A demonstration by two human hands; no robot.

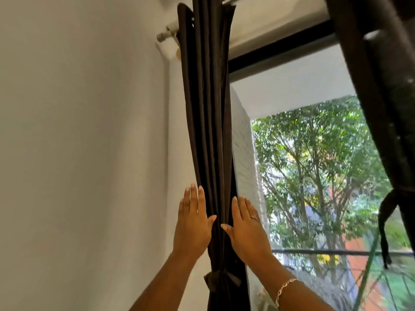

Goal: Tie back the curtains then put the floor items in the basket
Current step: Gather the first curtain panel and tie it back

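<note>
Dark matte curtain [208, 135], gathered in long tube-like folds, hangs by the pale wall [78, 153], cinched low by a fabric tie [221, 279]. Left hand [194, 223] and right hand [246, 230] flank it, fingers straight, flat against the folds.

You've got in front of you two curtains, left curtain [208, 131] and right curtain [381, 86], two tie-backs, left tie-back [219, 279] and right tie-back [389, 198], two hands, left hand [193, 223] and right hand [246, 230], plus one curtain rod [166, 33], one ring [254, 217] and one bracelet [285, 288].
</note>
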